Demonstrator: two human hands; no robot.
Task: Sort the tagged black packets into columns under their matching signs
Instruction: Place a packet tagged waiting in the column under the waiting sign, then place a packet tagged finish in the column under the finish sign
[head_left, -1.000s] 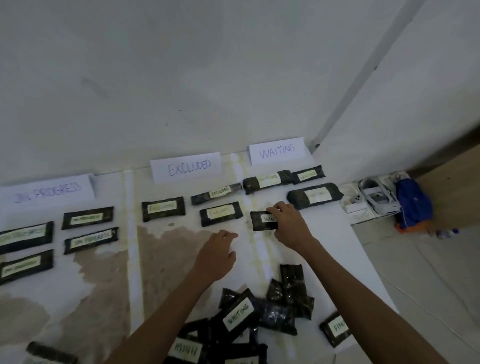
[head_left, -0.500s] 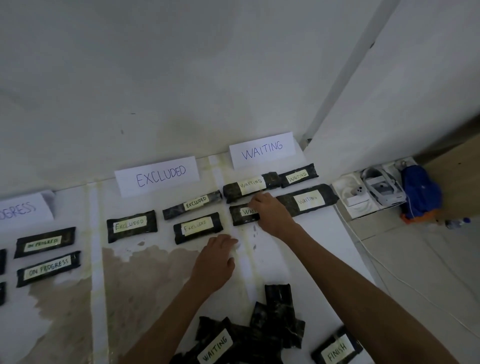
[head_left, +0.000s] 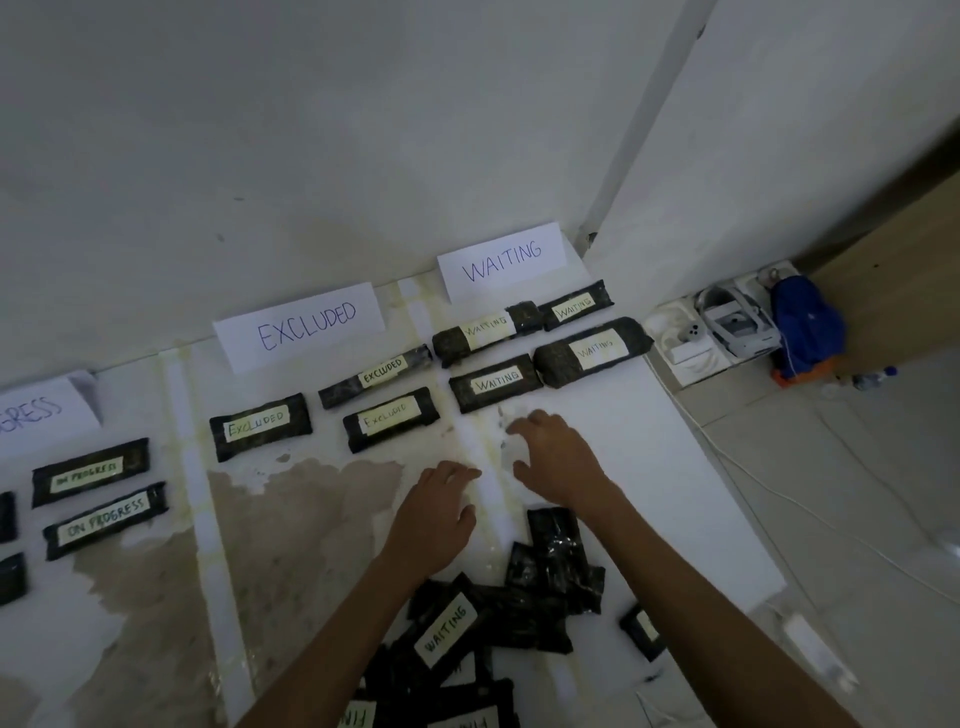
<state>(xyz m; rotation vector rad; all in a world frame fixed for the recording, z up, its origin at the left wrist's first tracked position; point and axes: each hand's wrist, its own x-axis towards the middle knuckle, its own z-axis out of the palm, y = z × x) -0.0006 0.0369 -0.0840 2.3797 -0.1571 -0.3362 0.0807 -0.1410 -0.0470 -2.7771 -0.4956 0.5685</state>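
Bare grey-white wall is backing the white, brown-stained board I am looking down on, and white paper signs are standing along its far edge so each column is reading straight down from its heading. Under the WAITING sign near the far right corner, four black tagged packets are lying in two rows, the nearest WAITING packet sitting end to end against its neighbour, seemingly to keep the block tight. Three EXCLUDED packets are lying under the EXCLUDED sign, and ON PROGRESS packets are lining up toward the left edge. The right hand is hovering just short of that nearest packet, apart from it, fingers spread and gripping nothing; the left hand is lying beside it, fingers loose and likewise empty, whether pressing on the board I cannot tell. Both are sitting between the sorted rows and the unsorted pile of black packets at the near edge, where a WAITING tag is facing up; I am judging that one the likely next pick, since it is on top and its column is close by.
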